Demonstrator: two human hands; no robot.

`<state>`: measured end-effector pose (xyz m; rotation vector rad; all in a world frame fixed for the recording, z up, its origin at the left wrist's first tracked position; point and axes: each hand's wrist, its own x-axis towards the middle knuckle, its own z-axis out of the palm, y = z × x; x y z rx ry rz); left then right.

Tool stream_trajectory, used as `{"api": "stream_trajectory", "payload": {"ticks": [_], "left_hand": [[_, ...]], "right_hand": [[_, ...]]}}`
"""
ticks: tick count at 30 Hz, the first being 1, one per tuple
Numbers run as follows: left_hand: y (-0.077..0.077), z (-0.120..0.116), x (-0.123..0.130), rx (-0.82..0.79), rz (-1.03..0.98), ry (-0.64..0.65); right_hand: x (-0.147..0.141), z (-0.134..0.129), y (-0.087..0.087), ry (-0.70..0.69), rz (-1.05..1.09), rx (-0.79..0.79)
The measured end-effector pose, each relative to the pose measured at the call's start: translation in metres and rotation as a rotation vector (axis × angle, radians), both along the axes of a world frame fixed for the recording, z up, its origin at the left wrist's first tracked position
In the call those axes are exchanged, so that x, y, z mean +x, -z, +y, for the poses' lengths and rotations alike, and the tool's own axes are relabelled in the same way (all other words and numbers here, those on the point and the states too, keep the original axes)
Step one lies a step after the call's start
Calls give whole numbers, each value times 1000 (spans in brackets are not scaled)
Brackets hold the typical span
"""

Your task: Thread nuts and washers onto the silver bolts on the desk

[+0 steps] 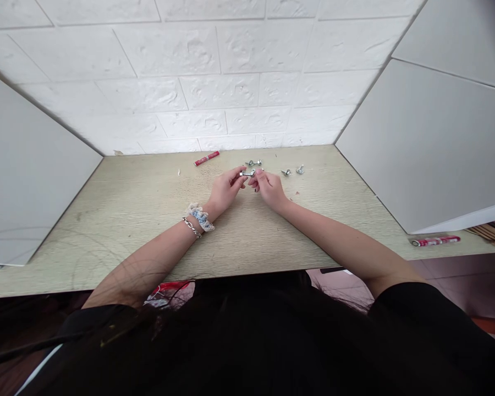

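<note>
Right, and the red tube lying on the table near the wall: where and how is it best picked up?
The red tube is probably best pinched at its middle, coming straight down from above, fingers across its two long sides. It is slim and lies flat at a slant, with bare table showing along both sides and its right end nearer the wall.

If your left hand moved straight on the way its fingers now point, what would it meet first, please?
Most likely the right hand, at the other end of the metal bolt, though depth is unclear here.
</note>
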<state>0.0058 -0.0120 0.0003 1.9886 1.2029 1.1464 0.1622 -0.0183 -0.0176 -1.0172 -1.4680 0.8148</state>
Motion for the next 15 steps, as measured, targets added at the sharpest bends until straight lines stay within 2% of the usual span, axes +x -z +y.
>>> {"api": "stream_trajectory", "payload": {"ticks": [9,15], "left_hand": [[0,1,0,-11,-13,-14],[0,1,0,-9,-24,18]], "right_hand": [[0,-10,-8,-63,-55,138],[0,-8,-6,-52,-44,117]]}}
